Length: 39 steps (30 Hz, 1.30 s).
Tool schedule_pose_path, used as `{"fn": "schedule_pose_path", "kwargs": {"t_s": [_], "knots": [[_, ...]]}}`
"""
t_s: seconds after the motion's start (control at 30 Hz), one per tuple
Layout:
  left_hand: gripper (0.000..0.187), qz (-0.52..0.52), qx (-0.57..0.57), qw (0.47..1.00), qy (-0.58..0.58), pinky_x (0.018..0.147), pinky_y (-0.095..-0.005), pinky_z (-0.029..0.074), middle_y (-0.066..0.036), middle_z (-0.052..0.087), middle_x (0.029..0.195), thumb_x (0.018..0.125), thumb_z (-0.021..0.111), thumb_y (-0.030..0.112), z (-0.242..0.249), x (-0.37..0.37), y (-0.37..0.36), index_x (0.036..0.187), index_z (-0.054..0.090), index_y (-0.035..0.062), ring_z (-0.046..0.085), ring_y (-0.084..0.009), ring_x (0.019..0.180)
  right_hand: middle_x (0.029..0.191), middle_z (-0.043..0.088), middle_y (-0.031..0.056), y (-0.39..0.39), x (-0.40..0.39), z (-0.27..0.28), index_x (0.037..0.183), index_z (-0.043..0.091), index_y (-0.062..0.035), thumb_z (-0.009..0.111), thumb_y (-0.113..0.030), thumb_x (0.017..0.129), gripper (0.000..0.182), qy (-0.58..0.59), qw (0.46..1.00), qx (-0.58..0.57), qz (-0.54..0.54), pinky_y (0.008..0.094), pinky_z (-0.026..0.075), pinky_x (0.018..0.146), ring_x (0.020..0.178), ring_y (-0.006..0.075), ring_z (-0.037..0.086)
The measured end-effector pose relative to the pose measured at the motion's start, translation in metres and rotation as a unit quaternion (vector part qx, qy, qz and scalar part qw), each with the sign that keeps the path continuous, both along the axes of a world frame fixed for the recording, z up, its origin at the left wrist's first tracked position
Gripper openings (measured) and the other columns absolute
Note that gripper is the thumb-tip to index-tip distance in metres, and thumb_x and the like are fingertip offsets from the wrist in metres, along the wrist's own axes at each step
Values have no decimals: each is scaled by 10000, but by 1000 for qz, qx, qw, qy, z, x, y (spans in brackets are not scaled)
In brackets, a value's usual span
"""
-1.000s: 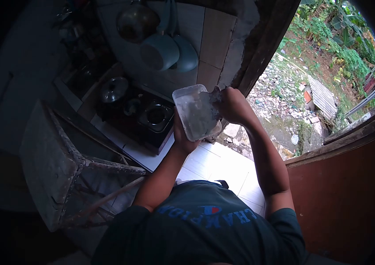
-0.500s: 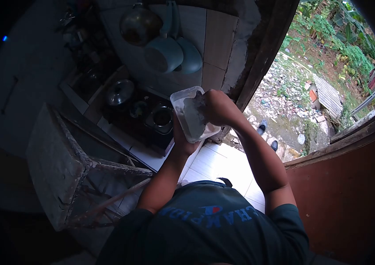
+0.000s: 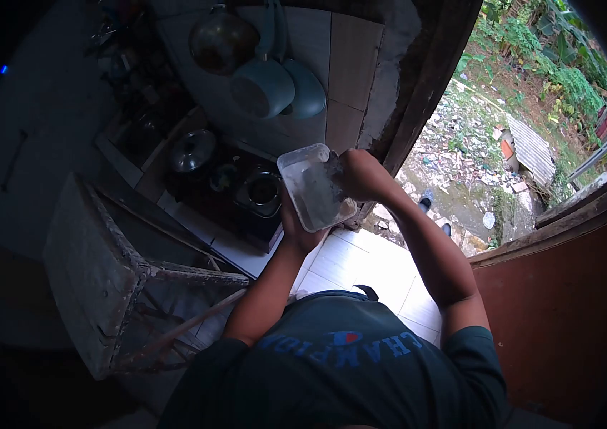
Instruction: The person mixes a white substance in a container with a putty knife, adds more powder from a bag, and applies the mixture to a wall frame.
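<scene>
A clear plastic container (image 3: pixel 292 187) is held up in front of me, tilted, with its open side facing me. My left hand (image 3: pixel 302 230) is closed on it from below and the left side, its fingers mostly hidden behind it. Whitish matter shows along the inside, around a grey, smooth area. At the right rim, my right hand (image 3: pixel 367 175) is closed on a dark grey, crumpled-looking piece (image 3: pixel 334 174) that reaches into the container. What that piece is made of I cannot make out.
Behind the container stands a stove (image 3: pixel 250 204) with a lidded pot (image 3: pixel 193 151) on it. Pans (image 3: pixel 264 89) hang on the tiled wall. A worn folding table (image 3: pixel 96 264) stands at the left. On the right, a doorway opens onto rubble ground (image 3: pixel 460 157) beside a brown door (image 3: pixel 560 314).
My right hand has moved slightly right and down with the grey piece. The container sits slightly lower, and more of its grey interior shows.
</scene>
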<state>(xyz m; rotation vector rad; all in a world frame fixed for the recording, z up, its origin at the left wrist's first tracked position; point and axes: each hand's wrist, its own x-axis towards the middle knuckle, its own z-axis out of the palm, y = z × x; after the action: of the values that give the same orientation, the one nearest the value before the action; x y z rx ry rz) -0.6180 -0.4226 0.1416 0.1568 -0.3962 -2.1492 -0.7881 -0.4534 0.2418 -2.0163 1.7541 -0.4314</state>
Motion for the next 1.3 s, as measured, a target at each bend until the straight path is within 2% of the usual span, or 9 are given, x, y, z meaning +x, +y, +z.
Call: {"fn": "schedule_pose_path", "kwargs": {"t_s": [0.1,0.3,0.33,0.37,0.43,0.57,0.9,1.07,1.3], "knots": [[727,79,-167,974,-134,1110,-559,388,-93,446,1483,987,329,672,-18,-4,-5,1519,357,178,439,-302,1387,961,679,291,3,-2,16,1083,650,40,706,-137,817,324,-20,1000,-6,3,487,528,834,966,441,663],[674,-19,-16,999,29,1114,-499,405,-70,485,1452,1016,301,639,-2,-16,-9,1490,393,169,477,-280,1359,921,683,290,11,15,7,982,683,56,710,-162,810,279,-20,999,-31,4,488,540,812,936,436,672],[676,27,-155,987,5,1114,-502,404,-67,489,1450,1017,287,641,7,-17,3,1489,394,169,484,-277,1354,891,681,290,8,11,6,930,695,57,708,-160,802,252,-20,1000,-15,2,484,546,803,910,436,676],[676,26,-155,988,4,1114,-502,404,-67,489,1450,1017,287,641,6,-18,1,1489,394,169,484,-277,1354,891,681,290,6,6,6,930,695,57,708,-160,802,252,-20,1000,-15,0,484,546,803,910,436,676],[700,17,-9,1000,-15,1098,-540,400,-66,478,1446,990,353,662,1,-23,-8,1494,386,177,489,-273,1337,884,683,284,3,-5,10,922,697,57,700,-148,796,240,6,999,-15,-39,486,543,793,892,438,677],[690,7,-48,999,-13,1109,-551,391,-68,461,1468,996,338,656,-10,-25,-13,1499,379,186,481,-281,1351,852,678,284,7,-5,27,902,687,71,698,-140,796,236,-70,997,-15,-15,494,534,775,873,440,679],[705,-33,-19,999,31,1116,-517,398,-89,481,1457,987,337,679,-13,-33,-9,1493,393,192,485,-289,1360,918,688,302,21,34,7,901,697,70,685,-144,769,251,18,999,8,-39,480,568,805,892,440,695],[747,-6,-13,1000,18,1094,-632,374,-94,457,1493,980,332,688,-17,-33,-7,1525,358,178,448,-332,1385,872,683,300,16,10,4,892,685,87,688,-144,774,260,8,999,7,-37,479,561,791,876,432,695],[721,-8,-6,999,35,1104,-615,379,-82,466,1488,985,353,663,-19,-24,-12,1518,371,178,457,-321,1382,839,669,300,31,14,47,902,674,93,686,-107,760,246,-51,998,-33,-30,487,542,772,872,446,674]]}}
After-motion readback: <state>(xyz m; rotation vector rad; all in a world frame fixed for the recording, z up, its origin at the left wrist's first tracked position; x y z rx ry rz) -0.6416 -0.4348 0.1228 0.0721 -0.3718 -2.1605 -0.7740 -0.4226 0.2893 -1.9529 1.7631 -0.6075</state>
